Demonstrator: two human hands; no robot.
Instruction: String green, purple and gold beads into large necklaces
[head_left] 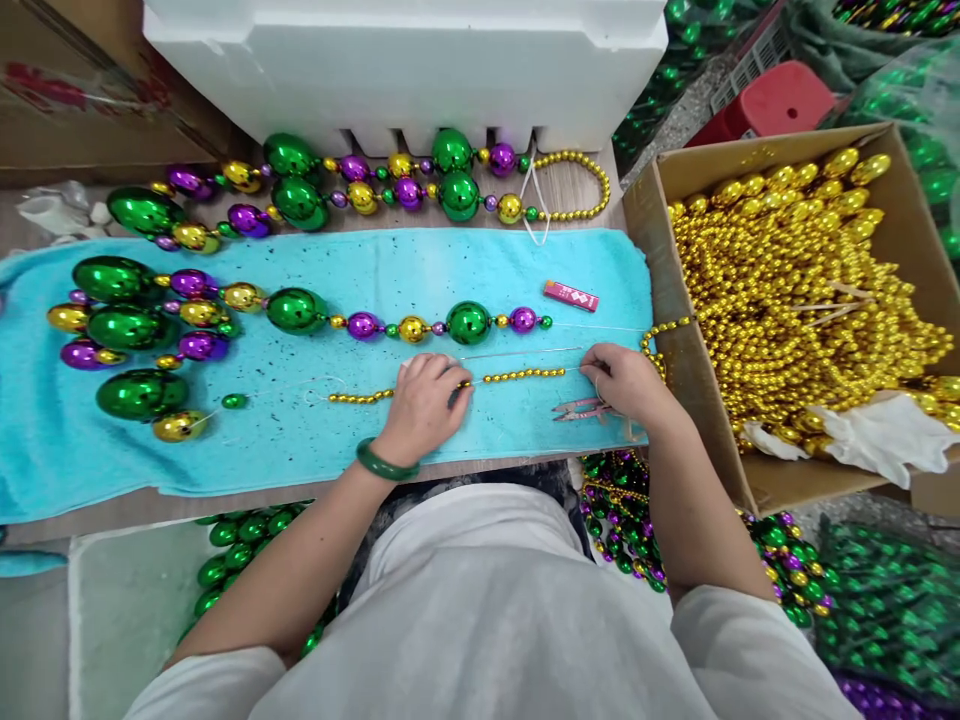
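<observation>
My left hand [424, 405], a green bangle on its wrist, is closed over a thin strand of small gold beads [525, 376] on the turquoise towel [390, 265]. Beads show on both sides of it. At the strand's right end my right hand [619, 380] pinches the thin clear string, fingertips together. Small pliers or snips [581, 410] lie just below that hand. Above both hands runs a string of large green, purple and gold beads [296, 311]. A small loose green bead [234, 401] sits on a thread at the left.
A cardboard box [664, 240] full of gold bead strands [802, 270] stands on the right, with a white glove [885, 435] on top. A finished-looking bead necklace [457, 195] lies before a white foam box [405, 80]. A pink packet [571, 296] rests on the towel.
</observation>
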